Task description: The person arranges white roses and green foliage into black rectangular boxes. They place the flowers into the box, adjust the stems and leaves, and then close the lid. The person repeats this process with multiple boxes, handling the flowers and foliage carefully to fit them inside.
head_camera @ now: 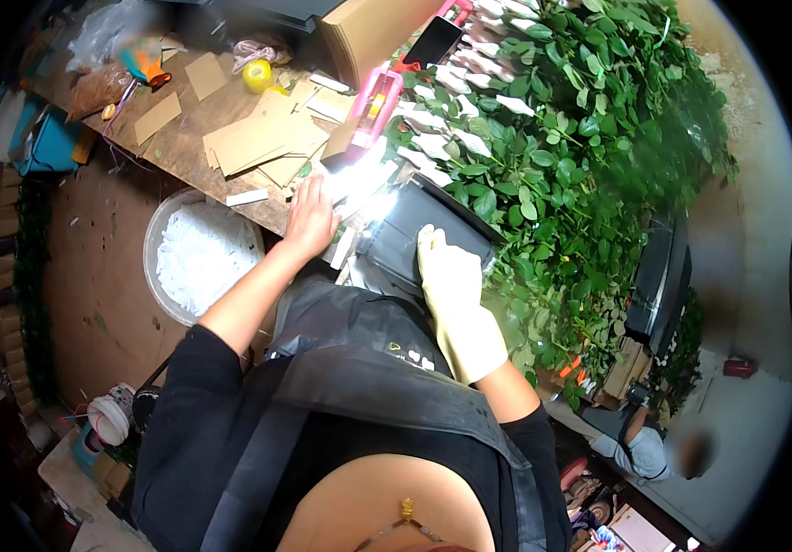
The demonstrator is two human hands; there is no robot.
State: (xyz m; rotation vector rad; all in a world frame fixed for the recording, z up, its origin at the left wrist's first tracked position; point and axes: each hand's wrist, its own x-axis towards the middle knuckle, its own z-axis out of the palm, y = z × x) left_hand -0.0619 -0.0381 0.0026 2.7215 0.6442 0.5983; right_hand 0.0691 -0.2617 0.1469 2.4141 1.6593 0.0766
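My left hand (311,215) is bare and rests at the edge of the wooden table (189,155), beside white strips lit by a bright glare. A yellow rubber glove covers my right hand (447,265), which lies with fingers curled on a dark plastic tray or sheet (430,217) in front of my apron; whether it grips that is hidden. Just beyond stands a pink tape dispenser (373,110) with a cardboard piece against it. Kraft cardboard sheets (251,141) lie in a loose pile. At the right, leafy green stems (541,138) are heaped, with white-wrapped heads (434,146) toward the table.
A round tub (151,265) of white strips stands by the table's left edge. Yellow tape (258,76), a phone (435,41) and a large cardboard piece (351,41) are at the back. Another person (644,448) is at the far lower right. An orange-and-teal glove (144,62) shows upper left.
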